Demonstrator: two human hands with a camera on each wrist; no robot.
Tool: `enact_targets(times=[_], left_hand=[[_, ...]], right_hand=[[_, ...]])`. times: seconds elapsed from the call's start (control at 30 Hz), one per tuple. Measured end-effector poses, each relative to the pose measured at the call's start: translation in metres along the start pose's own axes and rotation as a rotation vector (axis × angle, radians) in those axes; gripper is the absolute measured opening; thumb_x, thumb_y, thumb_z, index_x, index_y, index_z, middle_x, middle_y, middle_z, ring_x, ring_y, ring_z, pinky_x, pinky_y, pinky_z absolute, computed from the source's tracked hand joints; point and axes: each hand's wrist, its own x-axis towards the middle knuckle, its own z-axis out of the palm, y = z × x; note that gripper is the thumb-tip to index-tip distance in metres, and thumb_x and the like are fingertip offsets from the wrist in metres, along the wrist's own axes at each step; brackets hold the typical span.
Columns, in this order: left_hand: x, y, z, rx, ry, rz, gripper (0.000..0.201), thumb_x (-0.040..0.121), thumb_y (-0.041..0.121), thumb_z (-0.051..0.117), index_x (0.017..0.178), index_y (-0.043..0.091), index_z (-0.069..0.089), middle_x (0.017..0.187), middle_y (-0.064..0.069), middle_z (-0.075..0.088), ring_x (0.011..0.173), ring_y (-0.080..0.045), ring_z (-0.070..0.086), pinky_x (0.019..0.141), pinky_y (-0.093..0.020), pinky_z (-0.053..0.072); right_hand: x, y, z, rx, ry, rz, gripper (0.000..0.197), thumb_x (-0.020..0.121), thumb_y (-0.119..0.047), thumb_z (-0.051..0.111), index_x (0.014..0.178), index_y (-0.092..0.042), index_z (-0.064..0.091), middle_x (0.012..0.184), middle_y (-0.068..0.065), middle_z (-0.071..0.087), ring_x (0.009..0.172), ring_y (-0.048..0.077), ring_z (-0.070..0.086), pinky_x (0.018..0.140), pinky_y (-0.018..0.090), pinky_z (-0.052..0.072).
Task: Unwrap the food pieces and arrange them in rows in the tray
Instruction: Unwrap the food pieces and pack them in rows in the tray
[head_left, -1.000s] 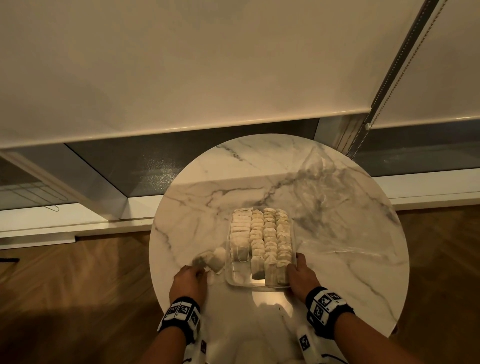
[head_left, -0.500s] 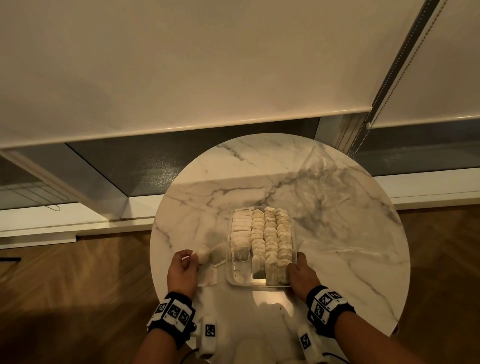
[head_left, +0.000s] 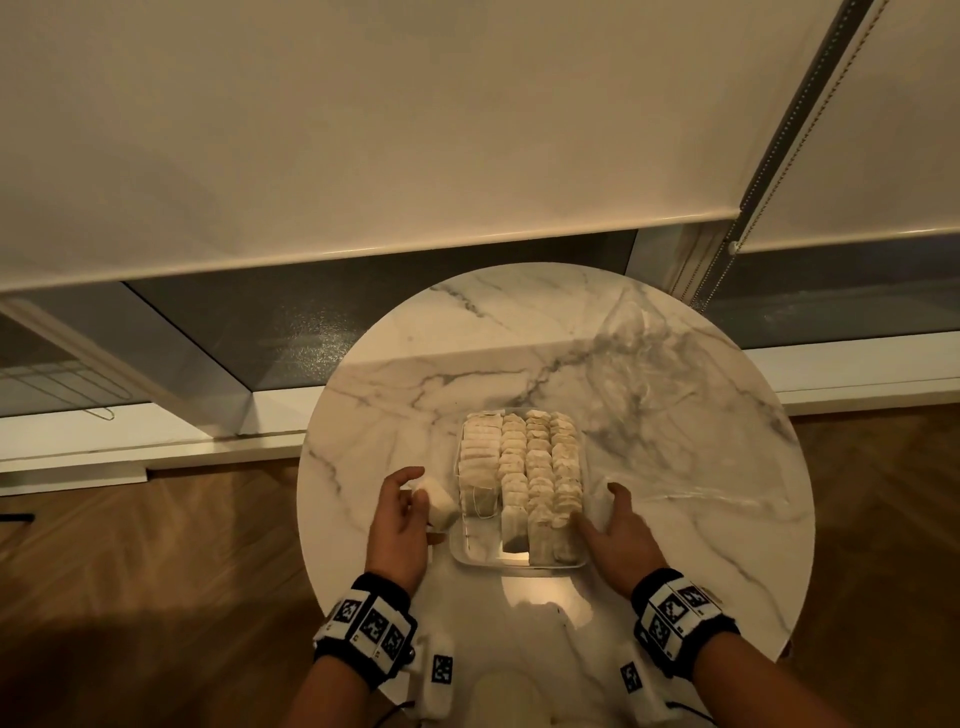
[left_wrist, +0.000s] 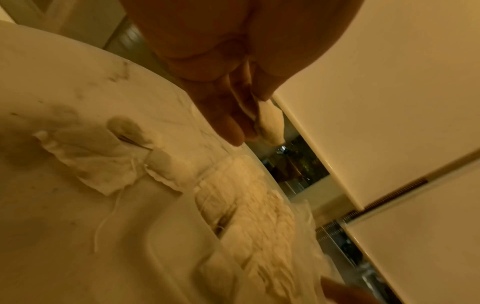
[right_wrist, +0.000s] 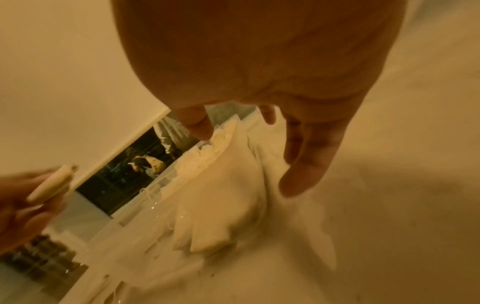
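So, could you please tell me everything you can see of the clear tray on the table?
The tray is a clear, rectangular, shallow dish, glass or plastic by its look, sitting flat on the marble table near its front edge. Four rows of pale bags stand packed in it; the near left corner is bare. The right hand rests against its right side; the left hand is beside it, apart.

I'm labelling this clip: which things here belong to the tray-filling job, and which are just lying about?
Job:
- left hand holding a tea bag
- right hand, open, at the clear tray
- rows of tea bags

Lying about:
- clear plastic bag on the marble table
- roller blind
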Motion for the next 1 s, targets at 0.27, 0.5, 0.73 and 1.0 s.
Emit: enact_targets(times=[0.27, 0.5, 0.73, 1.0], left_hand=[[-0.033, 0.019, 0.051, 0.035, -0.334, -0.031, 0.025, 0.104, 0.016, 0.042, 0.122, 0.033, 0.047, 0.11, -0.002, 0.058, 0.071, -0.014, 0.068, 0.052, -0.039, 0.059], [-0.033, 0.019, 0.061, 0.173, -0.434, 0.028, 0.026, 0.104, 0.018, 0.042, 0.125, 0.034, 0.041, 0.107, -0.007, 0.06, 0.052, -0.01, 0.058, 0.042, -0.028, 0.048], [-0.022, 0.001, 0.056, 0.237, -0.233, 0.046, 0.028, 0.099, 0.024, 0.053, 0.118, 0.042, 0.047, 0.101, 0.002, 0.064, 0.084, -0.009, 0.064, 0.073, -0.03, 0.056], [-0.018, -0.001, 0.047, 0.234, -0.217, 0.007, 0.033, 0.09, 0.011, 0.063, 0.117, 0.03, 0.061, 0.107, 0.012, 0.065, 0.094, -0.006, 0.062, 0.076, -0.012, 0.047]], right_hand=[[-0.008, -0.047, -0.012, 0.138, -0.09, -0.364, 0.034, 0.092, -0.046, 0.064, 0.122, -0.03, 0.064, 0.102, -0.004, 0.063, 0.089, 0.01, 0.061, 0.084, 0.029, 0.052], [-0.012, -0.067, -0.004, 0.257, -0.319, -0.388, 0.008, 0.094, -0.019, 0.066, 0.089, -0.015, 0.072, 0.072, -0.007, 0.067, 0.065, 0.003, 0.059, 0.059, 0.02, 0.049], [0.007, -0.06, -0.007, 0.213, 0.018, -0.422, 0.008, 0.089, -0.017, 0.072, 0.083, -0.022, 0.072, 0.078, -0.008, 0.071, 0.075, 0.008, 0.066, 0.071, 0.026, 0.055], [0.005, -0.064, -0.002, 0.236, -0.177, -0.376, 0.007, 0.094, -0.013, 0.066, 0.088, -0.014, 0.069, 0.076, 0.006, 0.073, 0.07, 0.019, 0.071, 0.066, 0.035, 0.061]])
